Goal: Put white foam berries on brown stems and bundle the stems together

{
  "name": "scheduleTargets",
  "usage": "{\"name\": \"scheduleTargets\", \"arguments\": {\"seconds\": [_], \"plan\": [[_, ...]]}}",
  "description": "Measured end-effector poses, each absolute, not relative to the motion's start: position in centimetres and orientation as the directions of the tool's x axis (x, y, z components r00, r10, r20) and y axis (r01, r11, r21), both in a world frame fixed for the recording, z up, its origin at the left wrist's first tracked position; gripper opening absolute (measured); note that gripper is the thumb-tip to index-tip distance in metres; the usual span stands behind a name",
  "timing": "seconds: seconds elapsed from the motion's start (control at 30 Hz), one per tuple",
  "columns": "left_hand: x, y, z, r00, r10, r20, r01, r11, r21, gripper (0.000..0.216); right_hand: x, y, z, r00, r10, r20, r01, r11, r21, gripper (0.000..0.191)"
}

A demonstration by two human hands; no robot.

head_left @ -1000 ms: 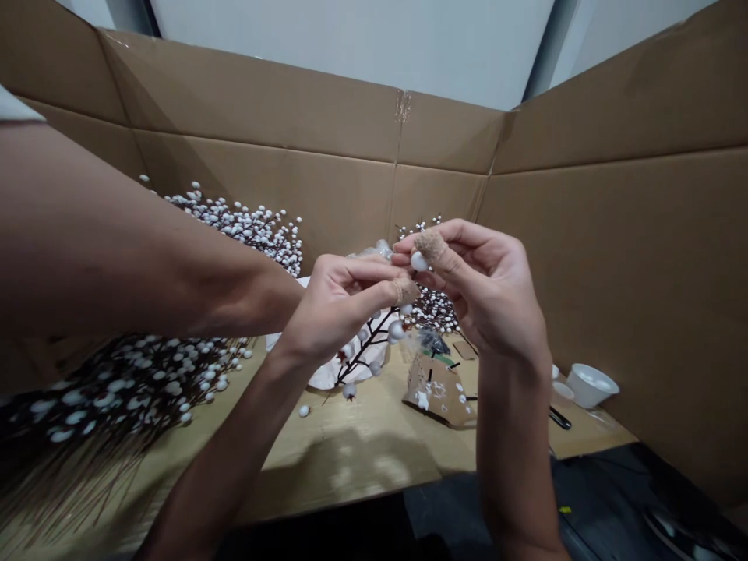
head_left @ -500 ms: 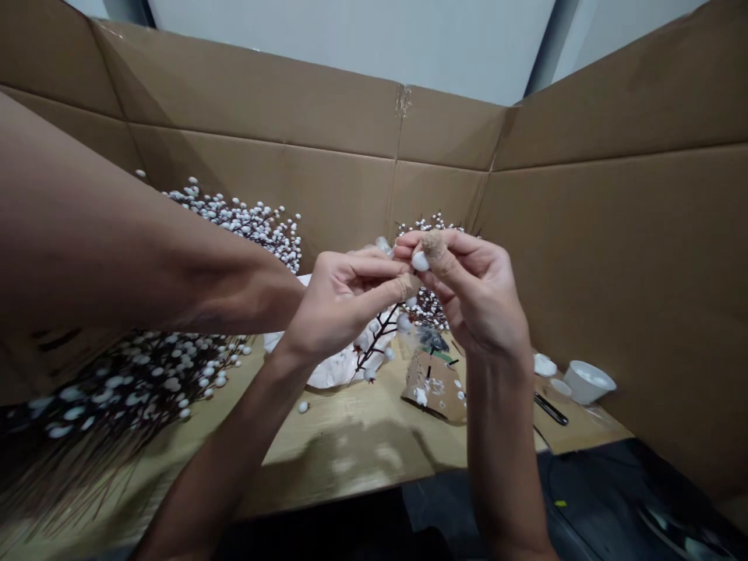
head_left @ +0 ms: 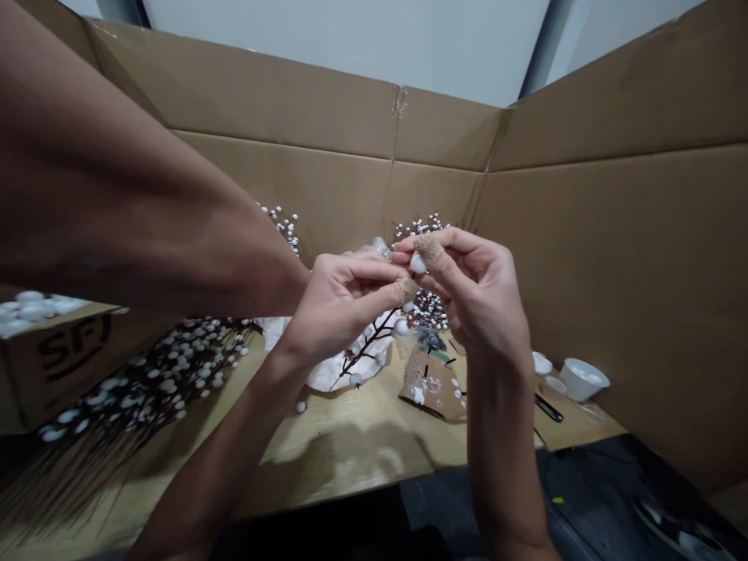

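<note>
Left hand (head_left: 336, 304) pinches a white-berried twig (head_left: 367, 343), right hand (head_left: 482, 288) grips a white berry (head_left: 417, 263) beside it, and glue-spotted cardboard (head_left: 441, 399) lies right of the twig.

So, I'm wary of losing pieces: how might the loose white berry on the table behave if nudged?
The loose white berry looks round, so it would probably roll. The tabletop around it appears fairly smooth, so little may stop it. Its small size suggests it's light.
</note>
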State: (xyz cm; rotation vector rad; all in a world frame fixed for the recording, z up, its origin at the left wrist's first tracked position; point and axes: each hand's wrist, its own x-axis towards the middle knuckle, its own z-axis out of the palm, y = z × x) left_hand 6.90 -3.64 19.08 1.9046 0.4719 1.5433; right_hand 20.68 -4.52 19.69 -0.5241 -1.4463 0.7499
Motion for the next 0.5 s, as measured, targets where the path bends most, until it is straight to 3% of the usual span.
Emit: {"name": "scheduleTargets", "arguments": {"seconds": [0.5], "plan": [[7.5,-3.39,18.59,0.245,0.688,0.683,-0.159,-0.666,0.729,0.007,21.27,-3.72,18.91,-0.022,0.748,0.663,-0.13,0.656,-0.744,0.024]]}}
